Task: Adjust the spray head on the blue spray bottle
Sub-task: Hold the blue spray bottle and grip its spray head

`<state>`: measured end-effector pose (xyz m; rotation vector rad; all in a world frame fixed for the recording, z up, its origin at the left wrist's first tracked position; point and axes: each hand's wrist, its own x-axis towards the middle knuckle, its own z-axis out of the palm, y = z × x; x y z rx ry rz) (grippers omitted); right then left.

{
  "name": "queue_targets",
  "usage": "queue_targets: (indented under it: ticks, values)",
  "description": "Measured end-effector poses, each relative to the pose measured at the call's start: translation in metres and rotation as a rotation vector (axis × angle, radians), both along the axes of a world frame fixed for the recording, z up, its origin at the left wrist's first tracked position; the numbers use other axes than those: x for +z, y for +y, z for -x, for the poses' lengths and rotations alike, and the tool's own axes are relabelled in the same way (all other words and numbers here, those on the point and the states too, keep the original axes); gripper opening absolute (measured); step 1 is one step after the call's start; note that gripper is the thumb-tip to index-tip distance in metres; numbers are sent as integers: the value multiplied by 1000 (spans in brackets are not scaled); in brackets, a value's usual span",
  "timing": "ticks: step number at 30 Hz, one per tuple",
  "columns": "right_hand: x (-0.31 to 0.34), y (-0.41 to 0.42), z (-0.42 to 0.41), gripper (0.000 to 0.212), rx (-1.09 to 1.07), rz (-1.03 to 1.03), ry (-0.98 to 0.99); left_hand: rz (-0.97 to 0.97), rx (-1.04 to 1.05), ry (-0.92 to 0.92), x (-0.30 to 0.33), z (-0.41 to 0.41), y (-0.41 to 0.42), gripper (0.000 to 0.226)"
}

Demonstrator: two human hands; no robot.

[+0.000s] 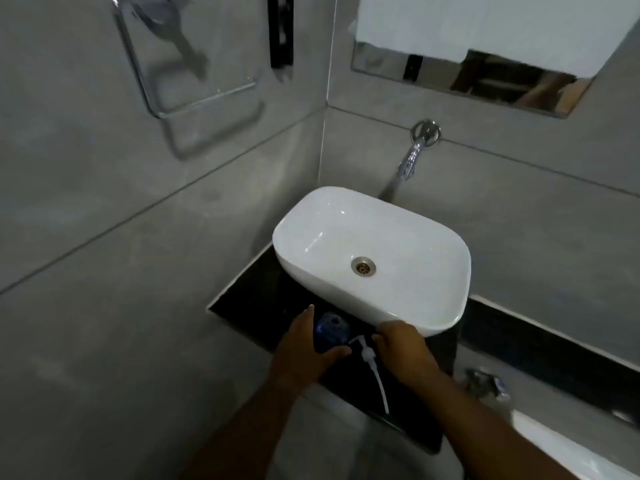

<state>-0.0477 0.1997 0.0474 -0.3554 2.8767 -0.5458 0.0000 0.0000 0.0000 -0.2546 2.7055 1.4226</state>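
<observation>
Gripping the blue spray bottle (329, 336) at the worktop (239, 311) front-left corner, the left hand (304, 351) steadies it; the right hand (403, 351) pinches the white spray head (363, 349), out of the open neck; next, I judge, its tube (381, 388) must go in.

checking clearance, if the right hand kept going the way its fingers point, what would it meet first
Probably the white basin: the right hand holds the spray head, fingers pointing up-left near the rim, though depth is unclear.

counter (249, 317): black, narrow, set in a grey wall corner
basin (372, 258): white, on counter, overhangs its front edge
bottle (330, 332): blue, open top, on counter just beside basin, hand around it
</observation>
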Motion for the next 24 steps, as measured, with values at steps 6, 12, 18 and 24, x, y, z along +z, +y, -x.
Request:
queue_targets:
  ticks: [6,12,18,24]
  values:
    - [-31,1,3,26,-26,-36,-157,4,51,43,-18,17,16,123]
    - [-59,-10,17,34,-71,-46,-232,143,35,85,-33,28,14,113]
    - [-78,-10,28,32,-101,-83,-306,323,28,192,-41,30,12,108]
    - [-54,-2,21,26,-61,42,-252,346,19,226,-41,30,12,104]
